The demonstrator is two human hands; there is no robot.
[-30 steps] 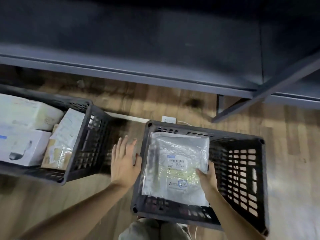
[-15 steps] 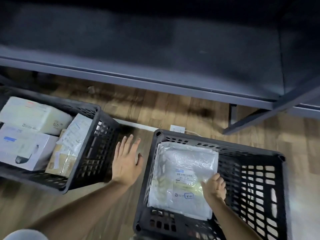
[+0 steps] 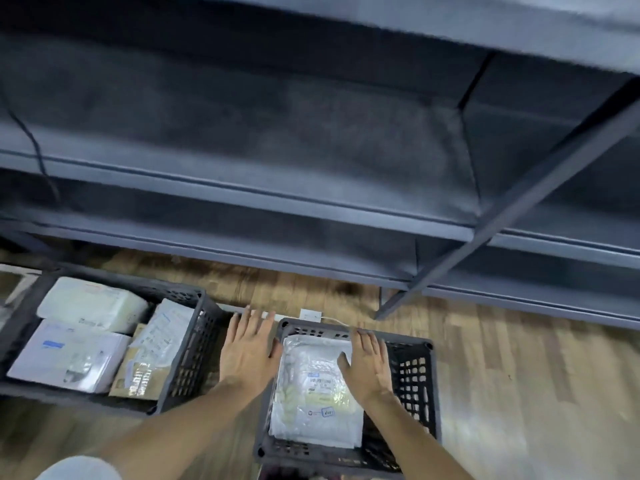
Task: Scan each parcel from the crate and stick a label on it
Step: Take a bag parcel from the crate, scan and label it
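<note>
Parcel (image 3: 311,386) flat in crate (image 3: 420,382), long axis front-back, both hands released, L (image 3: 247,351), R (image 3: 369,367).

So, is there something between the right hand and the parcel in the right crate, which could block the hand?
Nothing visible does. The right hand is open, over the right edge of the plastic-wrapped parcel in the right crate. The parcel lies uncovered on top. The left hand is outside, by the crate's left wall.

A storeroom: grey metal shelving (image 3: 311,216) above parcel-filled plastic crates (image 3: 194,344) on wood flooring (image 3: 502,375).
</note>
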